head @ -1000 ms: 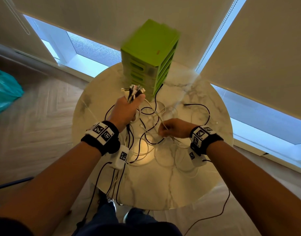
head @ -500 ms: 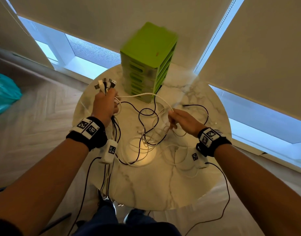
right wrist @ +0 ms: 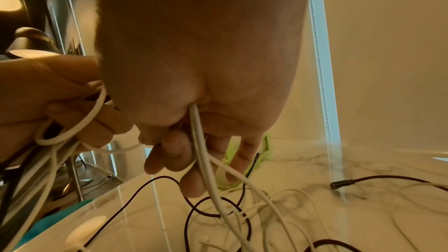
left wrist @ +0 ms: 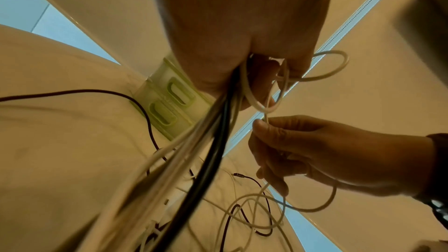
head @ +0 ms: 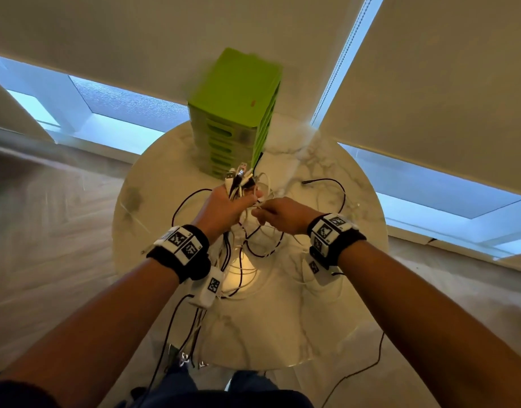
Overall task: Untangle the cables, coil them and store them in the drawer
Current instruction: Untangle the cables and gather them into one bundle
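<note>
So I've got the left hand (head: pixel 224 206) fisted around a bundle of cables (head: pixel 238 179) at centre frame, plug ends poking up toward the green drawer unit (head: pixel 234 113) at the top of the head view; the right hand (head: pixel 282 214) is right beside it, fingers curled round one white cable (right wrist: pixel 201 160) that runs down into the heap on the marble table (head: pixel 327 319).

What worries me: the white one loops around the left fingers in the wrist view, so pulling now could cinch it into a knot; the loose black cable (head: pixel 327 184) at right might get dragged along or slide off the edge too; some ends already hang over the near rim.

Versus half a second ago: the hands were well apart with a white strand stretched between them, left fist up at the left; now they've come together at the middle; drawers all look closed.
</note>
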{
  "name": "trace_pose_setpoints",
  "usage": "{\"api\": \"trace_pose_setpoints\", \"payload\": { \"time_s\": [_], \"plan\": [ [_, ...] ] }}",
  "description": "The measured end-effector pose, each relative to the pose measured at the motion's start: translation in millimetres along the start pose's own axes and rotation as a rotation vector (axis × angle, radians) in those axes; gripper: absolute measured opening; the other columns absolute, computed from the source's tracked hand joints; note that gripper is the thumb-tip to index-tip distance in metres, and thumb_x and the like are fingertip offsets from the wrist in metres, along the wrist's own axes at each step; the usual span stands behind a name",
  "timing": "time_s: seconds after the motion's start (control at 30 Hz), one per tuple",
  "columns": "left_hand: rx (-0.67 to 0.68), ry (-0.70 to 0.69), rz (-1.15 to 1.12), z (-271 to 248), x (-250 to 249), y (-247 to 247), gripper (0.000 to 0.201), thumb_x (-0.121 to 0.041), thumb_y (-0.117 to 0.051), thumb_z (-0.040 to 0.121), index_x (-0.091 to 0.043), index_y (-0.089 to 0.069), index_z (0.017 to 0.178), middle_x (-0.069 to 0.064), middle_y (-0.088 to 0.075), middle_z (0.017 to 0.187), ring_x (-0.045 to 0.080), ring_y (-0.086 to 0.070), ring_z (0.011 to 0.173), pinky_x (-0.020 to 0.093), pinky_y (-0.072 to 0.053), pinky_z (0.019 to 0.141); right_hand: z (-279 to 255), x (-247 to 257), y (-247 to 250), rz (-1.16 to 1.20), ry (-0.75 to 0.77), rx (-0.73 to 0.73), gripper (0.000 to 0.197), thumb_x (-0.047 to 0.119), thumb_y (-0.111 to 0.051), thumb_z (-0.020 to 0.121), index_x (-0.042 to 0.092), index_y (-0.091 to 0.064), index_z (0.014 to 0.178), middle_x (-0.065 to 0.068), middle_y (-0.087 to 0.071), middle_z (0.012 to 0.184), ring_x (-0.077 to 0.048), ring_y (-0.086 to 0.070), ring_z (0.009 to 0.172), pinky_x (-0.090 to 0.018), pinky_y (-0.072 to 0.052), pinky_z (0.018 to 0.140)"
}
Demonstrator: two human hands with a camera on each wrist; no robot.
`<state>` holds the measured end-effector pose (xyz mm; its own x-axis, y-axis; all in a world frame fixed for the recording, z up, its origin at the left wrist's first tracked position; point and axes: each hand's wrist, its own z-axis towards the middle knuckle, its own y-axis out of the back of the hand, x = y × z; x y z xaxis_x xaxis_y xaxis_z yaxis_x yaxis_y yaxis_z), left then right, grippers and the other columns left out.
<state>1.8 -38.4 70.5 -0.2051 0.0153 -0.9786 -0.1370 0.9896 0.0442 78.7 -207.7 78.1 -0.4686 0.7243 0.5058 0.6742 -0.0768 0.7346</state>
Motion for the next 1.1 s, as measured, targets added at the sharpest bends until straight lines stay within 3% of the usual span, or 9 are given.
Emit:
{"api": "trace_pose_setpoints", "payload": {
  "time_s": [0.17, 0.27, 0.37, 0.53, 0.67, 0.77, 0.9, 1.0, 1.1],
  "plan": [
    [0.047, 0.04, -0.005, 7, -1, 9, 0.023, -0.039, -0.063, 0.097, -0.026, -0.066, 0.078, -0.001, -0.048, 0.062, 0.014, -0.04, 0.051, 0.028, -0.035, 0.052, 5, 6, -9, 0.018, -0.042, 0.041, 0.042, 0.05, -0.042, 0.104, 0.02, -0.068, 0.09, 0.006, -0.063, 0.083, -0.002, -0.054, 0.072, -0.019, -0.04, 0.065],
    [0.019, 0.095, -0.176, 14, -9, 18, 0.027, -0.029, -0.055, 0.105, -0.018, -0.058, 0.081, 0.0, -0.04, 0.063, 0.012, -0.031, 0.048, 0.028, -0.026, 0.049, 3, -17, -30, -0.071, -0.099, 0.058, 0.035, 0.045, -0.046, 0.104, 0.019, -0.069, 0.101, 0.001, -0.069, 0.097, -0.016, -0.062, 0.087, -0.033, -0.051, 0.081],
    [0.02, 0.086, -0.214, 22, -15, 38, 0.022, -0.025, -0.053, 0.107, -0.016, -0.054, 0.086, 0.002, -0.036, 0.065, 0.012, -0.026, 0.048, 0.027, -0.022, 0.048, -3, -44, -48, -0.132, -0.198, 0.066, 0.034, 0.037, -0.045, 0.105, 0.013, -0.068, 0.112, -0.012, -0.067, 0.113, -0.032, -0.061, 0.104, -0.045, -0.048, 0.093],
    [-0.002, 0.118, -0.297, 25, -22, 58, 0.026, -0.02, -0.051, 0.107, -0.017, -0.051, 0.082, -0.001, -0.041, 0.064, 0.005, -0.029, 0.042, 0.018, -0.024, 0.04, -6, -63, -47, -0.17, -0.336, -0.116, 0.032, 0.036, -0.046, 0.104, 0.017, -0.071, 0.111, -0.008, -0.064, 0.116, -0.033, -0.058, 0.109, -0.046, -0.05, 0.091],
    [0.036, 0.137, -0.332, 21, -28, 63, 0.026, -0.019, -0.05, 0.107, -0.016, -0.051, 0.082, -0.004, -0.042, 0.06, 0.004, -0.028, 0.039, 0.017, -0.023, 0.038, -8, -65, -45, -0.33, -0.45, -0.114, 0.032, 0.046, -0.046, 0.102, 0.03, -0.07, 0.114, 0.005, -0.063, 0.125, -0.029, -0.05, 0.12, -0.047, -0.045, 0.098],
    [0.046, 0.128, -0.302, 19, -31, 67, 0.026, -0.021, -0.051, 0.107, -0.016, -0.052, 0.082, -0.003, -0.041, 0.06, 0.005, -0.028, 0.04, 0.018, -0.023, 0.039, -5, -54, -44, -0.473, -0.348, -0.145, 0.03, 0.043, -0.046, 0.103, 0.029, -0.07, 0.113, 0.005, -0.066, 0.12, -0.025, -0.048, 0.122, -0.044, -0.036, 0.099],
    [0.089, 0.067, -0.052, 19, -26, 71, 0.017, -0.026, -0.06, 0.103, -0.018, -0.059, 0.088, -0.002, -0.044, 0.062, 0.009, -0.035, 0.045, 0.023, -0.029, 0.043, -3, -33, -37, -0.317, -0.212, -0.335, 0.036, 0.05, -0.039, 0.105, 0.031, -0.07, 0.111, 0.008, -0.069, 0.1, -0.018, -0.053, 0.109, -0.041, -0.028, 0.091],
    [0.167, 0.044, 0.114, 15, -14, 63, 0.022, -0.036, -0.064, 0.1, -0.022, -0.06, 0.083, 0.002, -0.047, 0.065, 0.013, -0.04, 0.047, 0.027, -0.034, 0.05, -9, -12, -26, -0.148, -0.077, -0.467, 0.033, 0.048, -0.041, 0.105, 0.031, -0.07, 0.106, 0.02, -0.068, 0.085, -0.007, -0.059, 0.09, -0.041, -0.037, 0.088],
    [0.225, 0.006, 0.256, 12, -6, 53, 0.019, -0.04, -0.064, 0.099, -0.024, -0.068, 0.09, -0.01, -0.054, 0.06, 0.009, -0.049, 0.05, 0.027, -0.038, 0.055, -18, 7, -15, -0.002, 0.023, -0.503, 0.025, 0.041, -0.047, 0.105, 0.03, -0.07, 0.103, 0.022, -0.062, 0.073, -0.002, -0.055, 0.072, -0.035, -0.044, 0.078]
  ]
}}
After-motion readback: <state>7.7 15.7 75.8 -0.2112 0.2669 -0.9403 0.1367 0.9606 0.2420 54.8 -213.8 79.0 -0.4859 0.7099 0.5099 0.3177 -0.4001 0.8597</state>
